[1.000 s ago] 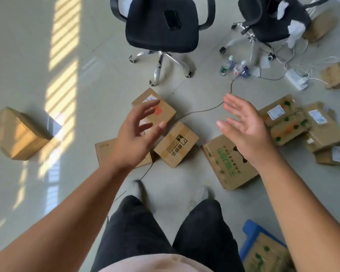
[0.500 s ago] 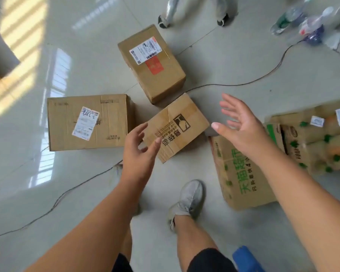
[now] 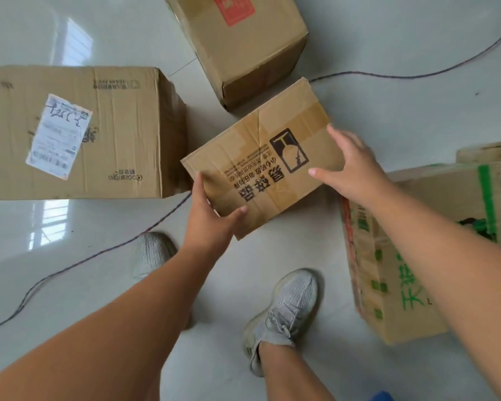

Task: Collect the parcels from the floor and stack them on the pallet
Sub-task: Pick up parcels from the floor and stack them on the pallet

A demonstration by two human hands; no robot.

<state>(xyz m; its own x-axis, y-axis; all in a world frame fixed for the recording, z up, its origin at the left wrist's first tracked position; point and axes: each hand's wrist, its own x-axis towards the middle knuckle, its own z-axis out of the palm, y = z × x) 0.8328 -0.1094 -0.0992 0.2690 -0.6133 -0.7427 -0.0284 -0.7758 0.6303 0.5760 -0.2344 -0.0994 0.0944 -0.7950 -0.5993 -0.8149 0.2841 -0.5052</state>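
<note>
Bright daylight, window glare on the glossy floor (image 3: 55, 227) at left, soft shadows, wide-angle edge distortion.

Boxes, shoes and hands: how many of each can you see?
Boxes: 4 (fragile-mark box, white-label box, red-sticker box, green-print box)
Shoes: 2 (left shoe, right shoe)
Hands: 2 (left hand, right hand)
Total: 8
</note>
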